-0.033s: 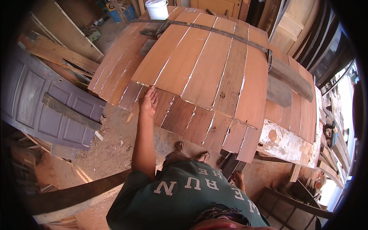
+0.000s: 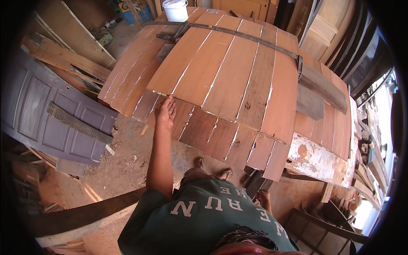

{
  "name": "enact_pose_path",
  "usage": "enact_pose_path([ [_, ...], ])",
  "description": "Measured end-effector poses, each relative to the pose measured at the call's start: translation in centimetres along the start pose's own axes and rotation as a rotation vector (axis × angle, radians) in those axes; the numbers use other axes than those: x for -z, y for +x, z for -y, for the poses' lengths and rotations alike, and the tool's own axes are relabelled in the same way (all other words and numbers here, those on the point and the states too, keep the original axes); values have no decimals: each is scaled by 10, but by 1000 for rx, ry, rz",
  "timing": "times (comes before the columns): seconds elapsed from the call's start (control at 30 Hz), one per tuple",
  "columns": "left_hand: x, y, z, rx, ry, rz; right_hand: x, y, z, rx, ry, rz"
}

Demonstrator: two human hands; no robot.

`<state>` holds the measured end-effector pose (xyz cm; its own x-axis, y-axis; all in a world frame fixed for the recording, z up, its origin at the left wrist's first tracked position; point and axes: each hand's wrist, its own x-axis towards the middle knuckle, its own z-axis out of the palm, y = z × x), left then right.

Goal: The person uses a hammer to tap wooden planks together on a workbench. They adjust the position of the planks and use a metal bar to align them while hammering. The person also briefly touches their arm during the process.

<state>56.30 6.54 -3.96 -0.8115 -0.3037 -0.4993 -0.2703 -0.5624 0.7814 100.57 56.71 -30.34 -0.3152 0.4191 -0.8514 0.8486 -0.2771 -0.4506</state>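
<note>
A wide panel of reddish-brown boards [image 2: 229, 68], with white glue lines along its joints, lies on top of another glued panel [image 2: 208, 135]. My left hand [image 2: 165, 112] reaches to the near left edge of the upper panel. Its fingers are curled, and the fingertips pinch that edge close to a glue joint. Low beside my body, my right hand [image 2: 264, 198] is closed next to a dark bar [image 2: 257, 180] that sticks out from under the panels. What it holds is mostly hidden by my green shirt.
A long dark bar clamp [image 2: 238, 33] crosses the upper panel's far part. Behind it stands a white bucket [image 2: 175, 11]. Grey-brown planks [image 2: 324, 87] jut out at the right. A purple-grey panelled door [image 2: 55, 112] leans at left, and a curved beam [image 2: 91, 214] lies at lower left.
</note>
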Motion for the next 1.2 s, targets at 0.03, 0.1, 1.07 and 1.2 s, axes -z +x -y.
enact_pose_path([
  [0.03, 0, 1, 2, 1, -8, 4, -1, 4, -1, -12, -10, 2],
  [0.1, -2, 3, 4, 6, 12, 4, -1, 13, -10, 17, 29, 30],
  [1.07, 32, -21, -94, 451, -299, 521, -247, -50, -8, 75, -52, 23],
  [1.2, 31, -33, -131, 290, -284, 730, -285, -71, 17, 118, -64, 51],
])
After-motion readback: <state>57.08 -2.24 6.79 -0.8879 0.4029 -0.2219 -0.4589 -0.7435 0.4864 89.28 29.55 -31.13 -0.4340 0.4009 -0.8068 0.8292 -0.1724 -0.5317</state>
